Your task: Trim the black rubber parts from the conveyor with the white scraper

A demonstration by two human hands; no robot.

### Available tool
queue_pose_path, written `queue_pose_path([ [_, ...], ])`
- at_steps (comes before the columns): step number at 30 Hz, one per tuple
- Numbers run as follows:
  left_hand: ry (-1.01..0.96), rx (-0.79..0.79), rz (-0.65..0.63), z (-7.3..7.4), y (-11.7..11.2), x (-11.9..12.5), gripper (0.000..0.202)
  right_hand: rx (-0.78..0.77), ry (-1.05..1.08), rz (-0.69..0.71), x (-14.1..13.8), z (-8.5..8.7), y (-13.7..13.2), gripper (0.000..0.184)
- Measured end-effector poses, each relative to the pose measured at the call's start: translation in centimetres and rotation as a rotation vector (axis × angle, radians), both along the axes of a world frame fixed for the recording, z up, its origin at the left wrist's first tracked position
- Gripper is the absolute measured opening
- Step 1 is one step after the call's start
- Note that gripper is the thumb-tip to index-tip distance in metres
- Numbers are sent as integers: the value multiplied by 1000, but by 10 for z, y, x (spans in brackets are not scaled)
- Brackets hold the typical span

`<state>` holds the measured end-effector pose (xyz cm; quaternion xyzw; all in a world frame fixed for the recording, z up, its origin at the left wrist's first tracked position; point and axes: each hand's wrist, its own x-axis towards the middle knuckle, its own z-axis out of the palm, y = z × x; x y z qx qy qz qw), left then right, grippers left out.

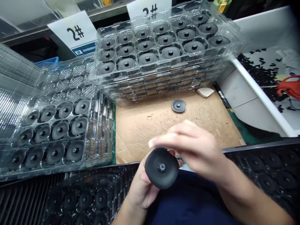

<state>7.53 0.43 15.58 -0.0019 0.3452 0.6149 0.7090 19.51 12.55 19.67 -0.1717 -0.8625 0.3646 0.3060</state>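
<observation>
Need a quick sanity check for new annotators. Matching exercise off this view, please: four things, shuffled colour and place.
Things
1. Held disc
2. Cardboard
3. Wedge
4. Handle

Colour and place
A. Red, inside the white tray on the right
B. Black, in the left hand
C. Brown, under the loose disc
D. Off-white, near the cardboard's far right corner

Pairs
1-B, 2-C, 3-D, 4-A
</observation>
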Motion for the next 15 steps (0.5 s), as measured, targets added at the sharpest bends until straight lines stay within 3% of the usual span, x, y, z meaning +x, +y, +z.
queue_pose_path([
  [3, -80, 124, 2, 1, -1, -5, 52, -114, -120, -190, 10, -41, 4, 26],
  [7, -90, 120, 26, 1, 0, -10, 49, -191, -280, -88, 21, -102, -14, 27],
  [9, -93, 124, 28, 0, 1, -10, 50, -199, -306, -75, 24, -114, -19, 25],
  [11, -109, 143, 20, -1, 1, -9, 51, -213, -314, -115, 25, -104, -18, 23],
  [15, -97, 139, 8, -2, -2, -7, 54, -190, -157, -263, 15, -39, -11, 24],
])
